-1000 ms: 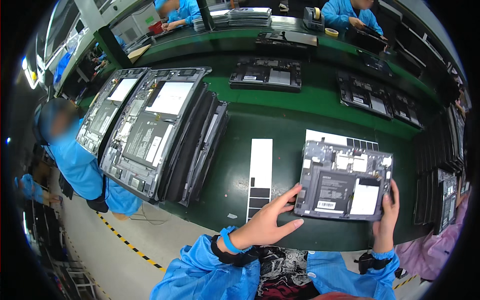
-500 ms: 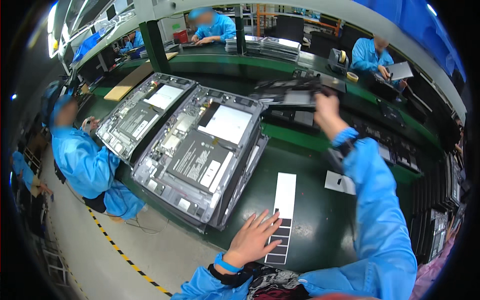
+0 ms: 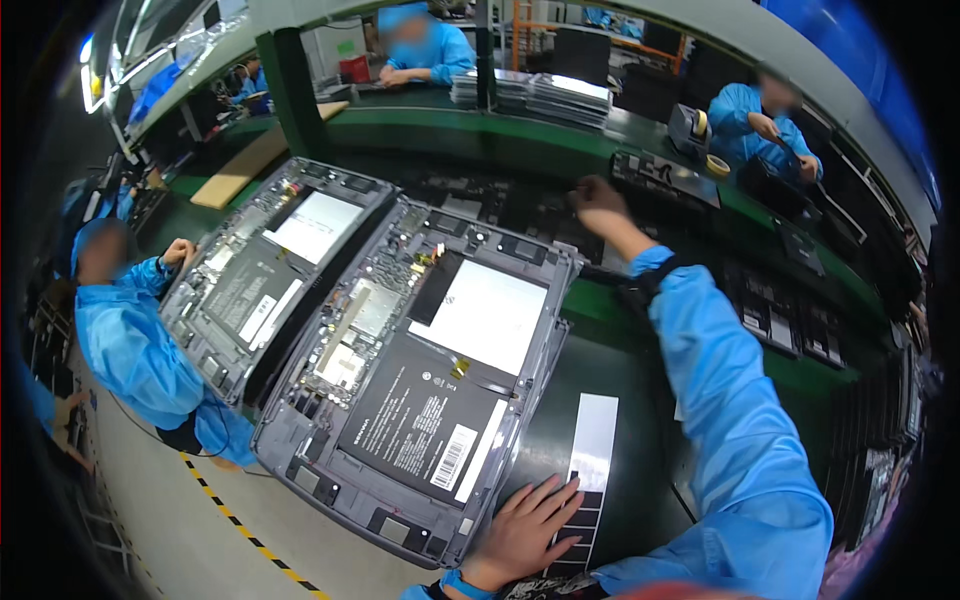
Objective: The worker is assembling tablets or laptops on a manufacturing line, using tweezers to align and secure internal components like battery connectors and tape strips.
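My left hand (image 3: 525, 525) lies flat with fingers spread on the dark green table, on the lower end of a white strip with black squares (image 3: 592, 450). It touches the corner of a grey opened tablet (image 3: 420, 380) that leans in a row of the same. My right hand (image 3: 597, 200) is stretched far out in its blue sleeve over the dark conveyor belt (image 3: 500, 215). Its fingers are curled, and whether they hold anything is unclear. A second leaning opened tablet (image 3: 270, 265) stands to the left.
A person in blue (image 3: 125, 335) works at the left beside the tablet rows. Two more people in blue (image 3: 425, 50) (image 3: 760, 110) sit beyond the belt. Dark devices (image 3: 790, 325) lie along the belt at right. Stacked trays (image 3: 560, 95) and a tape roll (image 3: 716, 165) are at the far side.
A second ago both hands held an opened tablet near me. My right hand carried it out to the belt and now reaches further left over it. My left hand settled flat on the strip.
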Motion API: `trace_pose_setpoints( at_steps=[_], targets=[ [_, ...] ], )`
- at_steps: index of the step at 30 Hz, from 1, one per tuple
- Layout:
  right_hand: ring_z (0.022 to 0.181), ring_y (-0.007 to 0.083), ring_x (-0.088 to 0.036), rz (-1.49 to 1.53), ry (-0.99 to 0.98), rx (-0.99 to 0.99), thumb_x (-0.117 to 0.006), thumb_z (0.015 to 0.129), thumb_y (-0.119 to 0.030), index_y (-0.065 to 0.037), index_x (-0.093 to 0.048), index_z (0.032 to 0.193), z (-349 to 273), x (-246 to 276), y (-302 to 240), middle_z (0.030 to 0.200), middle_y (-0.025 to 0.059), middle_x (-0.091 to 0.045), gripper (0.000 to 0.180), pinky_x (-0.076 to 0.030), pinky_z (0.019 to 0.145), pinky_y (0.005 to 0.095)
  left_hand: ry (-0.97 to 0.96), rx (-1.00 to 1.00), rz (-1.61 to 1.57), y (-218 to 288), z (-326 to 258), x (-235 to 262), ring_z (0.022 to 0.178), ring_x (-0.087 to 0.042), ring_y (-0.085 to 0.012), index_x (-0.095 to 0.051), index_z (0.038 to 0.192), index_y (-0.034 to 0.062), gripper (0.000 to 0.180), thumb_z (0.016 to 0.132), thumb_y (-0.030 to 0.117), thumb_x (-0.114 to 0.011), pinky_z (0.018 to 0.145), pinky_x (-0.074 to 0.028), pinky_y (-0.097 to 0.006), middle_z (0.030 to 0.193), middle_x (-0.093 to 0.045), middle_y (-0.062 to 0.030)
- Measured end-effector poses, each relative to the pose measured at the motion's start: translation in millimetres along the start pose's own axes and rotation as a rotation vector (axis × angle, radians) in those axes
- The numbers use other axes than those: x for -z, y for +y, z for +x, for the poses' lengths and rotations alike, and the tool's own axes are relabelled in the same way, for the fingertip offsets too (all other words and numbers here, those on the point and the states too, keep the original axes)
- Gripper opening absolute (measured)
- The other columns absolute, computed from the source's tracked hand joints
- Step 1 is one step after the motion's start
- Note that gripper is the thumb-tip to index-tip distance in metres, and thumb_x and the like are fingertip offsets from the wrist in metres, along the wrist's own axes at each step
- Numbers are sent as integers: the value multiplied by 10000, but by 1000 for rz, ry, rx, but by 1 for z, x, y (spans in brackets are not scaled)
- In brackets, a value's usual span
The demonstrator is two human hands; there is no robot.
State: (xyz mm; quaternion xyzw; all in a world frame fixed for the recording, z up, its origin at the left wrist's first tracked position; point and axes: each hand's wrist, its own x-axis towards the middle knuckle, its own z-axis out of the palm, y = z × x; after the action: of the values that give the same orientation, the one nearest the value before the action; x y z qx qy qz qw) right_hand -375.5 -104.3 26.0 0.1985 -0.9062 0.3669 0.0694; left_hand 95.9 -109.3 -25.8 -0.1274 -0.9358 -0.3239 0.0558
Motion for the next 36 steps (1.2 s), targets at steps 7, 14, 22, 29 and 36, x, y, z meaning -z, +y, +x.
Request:
trace_pose_setpoints(
  at_steps=[7,14,22,29,36],
  targets=[
    [1073,344,-584,113,-48,-304,-682,796,-329,23,-449,1264,-63,63,99,1139,236,-598,630,-440,917,371,-25,-17,23,-4,10,4,1292,-398,-291,-497,1315,125,551,845,391,-607,1027,-340,-468,1411,-431,-57],
    [991,261,-592,508,348,-357,-636,794,-27,-20,-543,1193,-60,12,117,1108,139,-616,410,-450,872,325,12,-52,92,0,-2,-1,1301,-388,-297,-515,1297,123,555,828,398,-625,1039,-325,-473,1404,-442,-61],
    [874,189,-567,933,501,-230,-574,744,81,8,-586,1139,-66,87,80,990,97,-627,402,-451,765,313,0,-34,137,6,-4,-4,1304,-383,-310,-517,1296,114,554,825,387,-624,1061,-299,-478,1405,-442,-74],
    [909,174,-591,925,385,-210,-570,868,-14,41,-476,1262,-244,254,86,1100,135,-594,409,-482,816,303,-14,-23,276,10,5,-4,1325,-343,-337,-462,1339,59,587,856,370,-578,1080,-262,-484,1446,-379,-109],
    [964,181,-630,940,338,-439,-563,871,-38,35,-435,1295,-462,288,107,1138,145,-595,449,-537,821,293,-18,-13,280,16,9,-8,1320,-339,-364,-472,1335,70,601,839,383,-602,1072,-251,-498,1425,-407,-115]
  ],
)
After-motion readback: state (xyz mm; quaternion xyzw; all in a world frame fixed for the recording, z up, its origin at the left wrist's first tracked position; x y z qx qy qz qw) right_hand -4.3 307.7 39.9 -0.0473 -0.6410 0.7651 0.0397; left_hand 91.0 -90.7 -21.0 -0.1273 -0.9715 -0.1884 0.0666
